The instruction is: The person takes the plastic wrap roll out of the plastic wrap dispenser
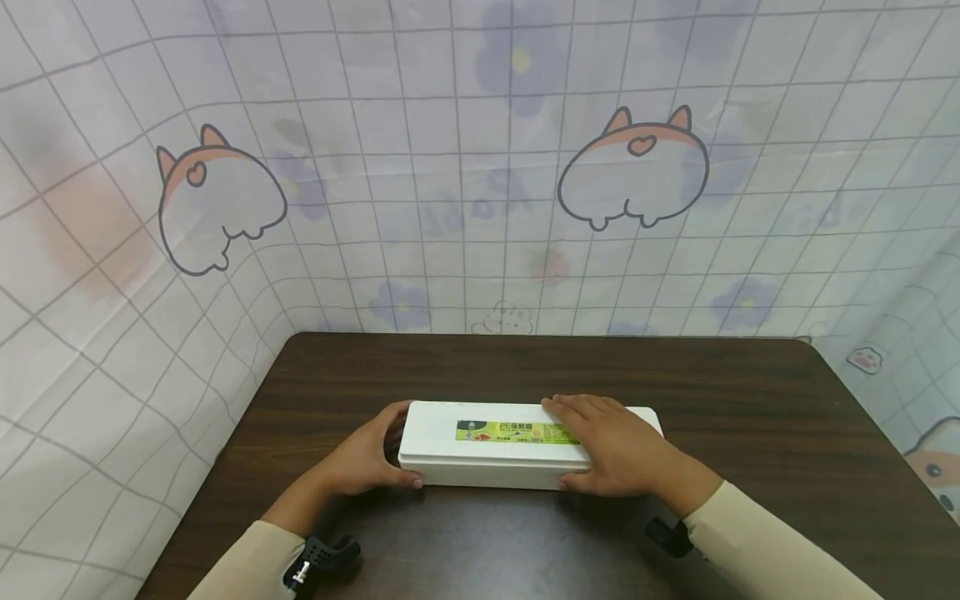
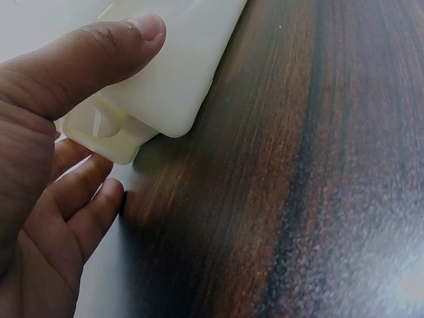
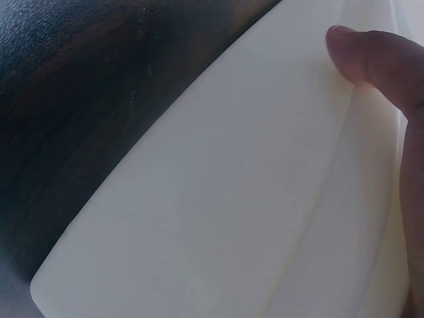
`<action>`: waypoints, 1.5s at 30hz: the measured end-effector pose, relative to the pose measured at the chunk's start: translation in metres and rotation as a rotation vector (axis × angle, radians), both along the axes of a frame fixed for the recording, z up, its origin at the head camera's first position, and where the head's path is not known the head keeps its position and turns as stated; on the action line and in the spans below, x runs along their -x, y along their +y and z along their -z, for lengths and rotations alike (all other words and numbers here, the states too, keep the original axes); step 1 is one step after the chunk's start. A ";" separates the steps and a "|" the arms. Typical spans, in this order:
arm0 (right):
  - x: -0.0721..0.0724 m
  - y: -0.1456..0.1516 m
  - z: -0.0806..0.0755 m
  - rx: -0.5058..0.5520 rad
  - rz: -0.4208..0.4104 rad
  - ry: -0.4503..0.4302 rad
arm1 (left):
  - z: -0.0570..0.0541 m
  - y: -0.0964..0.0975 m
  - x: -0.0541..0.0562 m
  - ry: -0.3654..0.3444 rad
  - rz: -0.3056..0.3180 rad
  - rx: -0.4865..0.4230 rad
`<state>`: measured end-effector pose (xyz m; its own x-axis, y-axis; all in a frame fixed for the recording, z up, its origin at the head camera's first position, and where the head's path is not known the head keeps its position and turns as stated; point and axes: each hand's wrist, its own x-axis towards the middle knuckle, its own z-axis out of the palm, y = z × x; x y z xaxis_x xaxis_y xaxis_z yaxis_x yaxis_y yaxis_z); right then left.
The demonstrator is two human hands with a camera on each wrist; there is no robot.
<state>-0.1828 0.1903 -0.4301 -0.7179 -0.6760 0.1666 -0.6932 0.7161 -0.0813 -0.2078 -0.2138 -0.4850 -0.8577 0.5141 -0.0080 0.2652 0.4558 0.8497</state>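
i see the white box (image 1: 517, 452) on the dark table (image 1: 480, 542), held by 2 hands: the left hand (image 1: 360, 458) curled round its left end, the right hand (image 1: 615, 450) clasping top and front. i'd balance both pressures against skidding.

Downward head view, close wrist views (box (image 1: 487, 452) shared)

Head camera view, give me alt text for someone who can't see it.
A person's left-hand grip holds the left end of a long white box with a green label; the right-hand grip holds its right part. Beneath is a dark wood-grain table; behind, a white gridded backdrop with cartoon animals.
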 end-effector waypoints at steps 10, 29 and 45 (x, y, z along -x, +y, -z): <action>0.001 0.000 0.001 -0.007 -0.019 -0.006 | -0.001 0.000 0.000 -0.001 -0.008 0.013; -0.002 0.001 -0.005 -0.033 -0.082 -0.020 | -0.001 0.004 0.000 0.032 -0.017 0.049; -0.007 -0.001 0.002 -0.065 -0.085 0.062 | 0.000 0.007 -0.001 0.048 -0.046 0.083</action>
<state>-0.1754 0.1889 -0.4322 -0.6469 -0.7449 0.1634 -0.7541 0.6567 0.0083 -0.2065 -0.2072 -0.4849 -0.8808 0.4734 -0.0075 0.2817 0.5366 0.7954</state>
